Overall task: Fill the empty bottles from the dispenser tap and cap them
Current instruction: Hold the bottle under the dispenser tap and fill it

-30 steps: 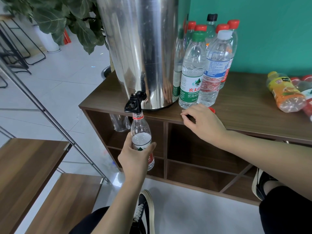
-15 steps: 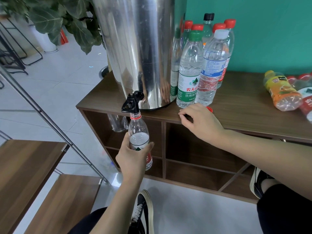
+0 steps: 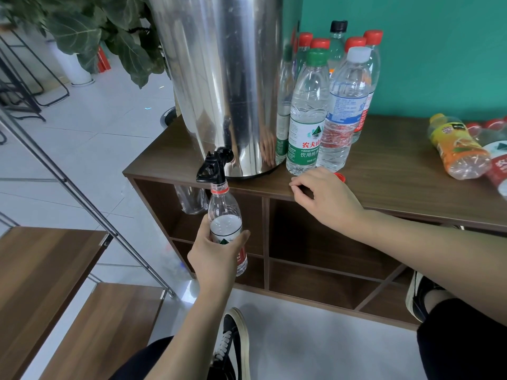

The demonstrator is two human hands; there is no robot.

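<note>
Head view: left hand [image 3: 216,256] is gripping a clear plastic bottle with a red neck ring and white label [image 3: 225,223], fingers and thumb curled round its lower body, so this grip is clamped on the bottle. The bottle is standing upright with its open mouth just under the black plastic dispenser tap [image 3: 213,169]. The tap is projecting from the base of a tall shiny steel dispenser urn [image 3: 219,86], which is sitting on the dark wood bench [image 3: 397,171] at its left end. Water is showing inside the bottle, roughly to label height.

Right hand [image 3: 326,198] is resting on the bench's front edge, fingers loosely curled and holding nothing. A small red bottle cap [image 3: 340,176] is lying on the bench just behind this hand, partly hidden.

A cluster of capped clear bottles [image 3: 329,105] is standing just right of the urn, with red, green, white and black caps. An orange drink bottle [image 3: 458,149] is lying on its side towards the bench's right end.
</note>
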